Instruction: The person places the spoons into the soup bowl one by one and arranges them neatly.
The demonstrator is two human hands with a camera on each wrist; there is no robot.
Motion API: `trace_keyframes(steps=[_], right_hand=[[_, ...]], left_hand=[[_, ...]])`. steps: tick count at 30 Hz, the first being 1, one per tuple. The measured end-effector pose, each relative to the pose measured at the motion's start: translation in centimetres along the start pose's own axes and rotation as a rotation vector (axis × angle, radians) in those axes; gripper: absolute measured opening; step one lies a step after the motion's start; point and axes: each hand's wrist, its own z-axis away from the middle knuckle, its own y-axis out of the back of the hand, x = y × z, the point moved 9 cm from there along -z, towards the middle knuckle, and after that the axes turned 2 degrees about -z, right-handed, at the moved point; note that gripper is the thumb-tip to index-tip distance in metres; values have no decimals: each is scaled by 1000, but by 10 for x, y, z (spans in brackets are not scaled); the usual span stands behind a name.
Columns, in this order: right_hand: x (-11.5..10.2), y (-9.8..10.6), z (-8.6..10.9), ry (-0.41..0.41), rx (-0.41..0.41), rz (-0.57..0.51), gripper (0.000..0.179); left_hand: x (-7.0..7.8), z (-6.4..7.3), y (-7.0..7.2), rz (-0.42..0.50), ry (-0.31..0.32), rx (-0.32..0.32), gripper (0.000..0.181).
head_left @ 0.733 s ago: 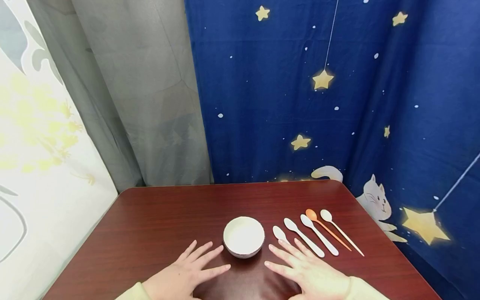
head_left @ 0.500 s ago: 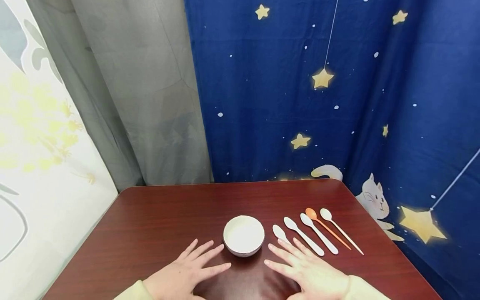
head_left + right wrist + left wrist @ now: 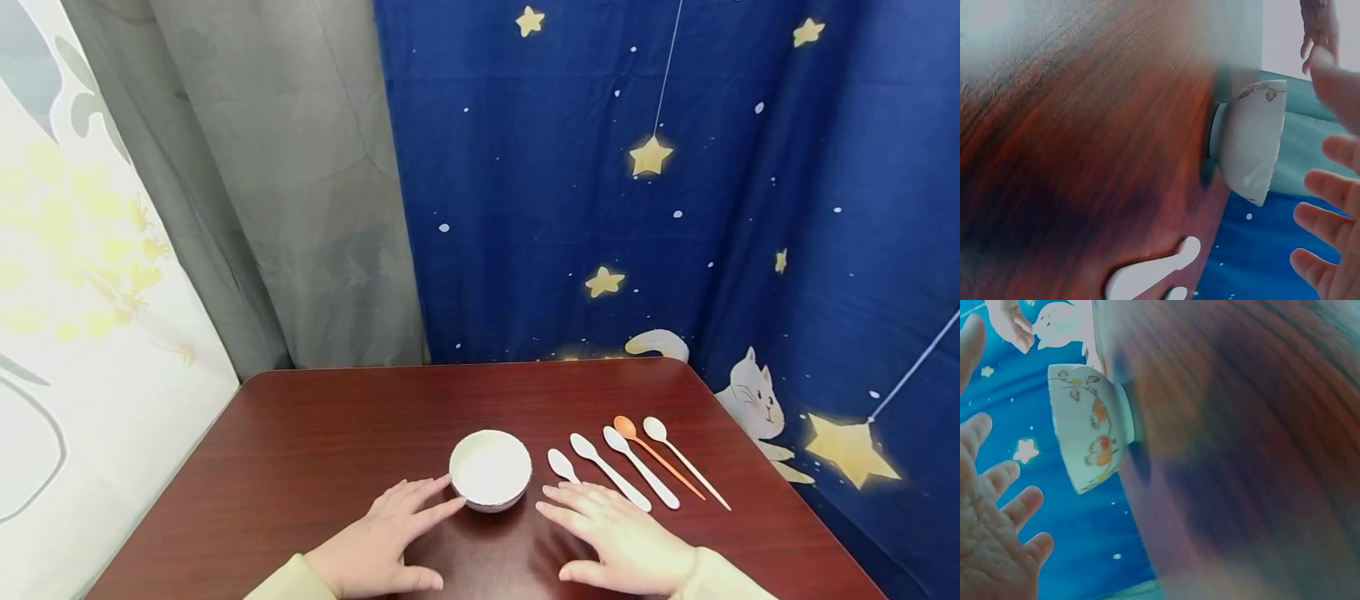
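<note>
A white bowl [image 3: 491,472] with an orange floral pattern outside stands upright on the dark red table. My left hand [image 3: 384,537] is at its left, fingers extended and fingertips right at the bowl's side in the head view. In the left wrist view the palm faces the bowl [image 3: 1088,428]. To the right of the bowl, my right hand [image 3: 621,537] hovers with fingers extended and thumb apart, holding nothing. It partly covers the nearest short white spoon [image 3: 562,467]. From the right wrist view, a gap shows between its fingers [image 3: 1325,225] and the bowl [image 3: 1250,140].
Farther right lie two white spoons [image 3: 611,473], an orange spoon [image 3: 660,457] and a pale long-handled spoon [image 3: 686,462], roughly parallel and slanted. The table's [image 3: 337,425] far edge runs before a grey curtain [image 3: 300,208] and a blue starry curtain [image 3: 540,183].
Both hands have turned from spread and palm-down to more sideways, thumbs lower and fingers closer together. The left fingers have moved up to the bowl's side. Bowl and spoons have stayed put.
</note>
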Motion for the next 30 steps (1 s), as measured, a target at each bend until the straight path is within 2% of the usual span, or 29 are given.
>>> trace_keyframes(steps=[4, 8, 12, 17, 24, 30], right_hand=[[13, -7, -3, -110, 11, -19, 56], [24, -12, -4, -192, 58, -9, 46], [32, -16, -3, -250, 113, 5, 39], [41, -19, 1, -317, 151, 2, 36], [52, -23, 4, -370, 177, 5, 33], [69, -28, 7, -507, 154, -22, 28]], left_hand=[[-14, -7, -9, 142, 151, 36, 75], [-27, -15, -20, 271, 280, 55, 74], [-38, -22, -29, 372, 383, 52, 77], [-47, -28, -36, 415, 444, 48, 78], [-58, -30, -43, 430, 508, 42, 80], [-66, -33, -49, 410, 530, 45, 84]])
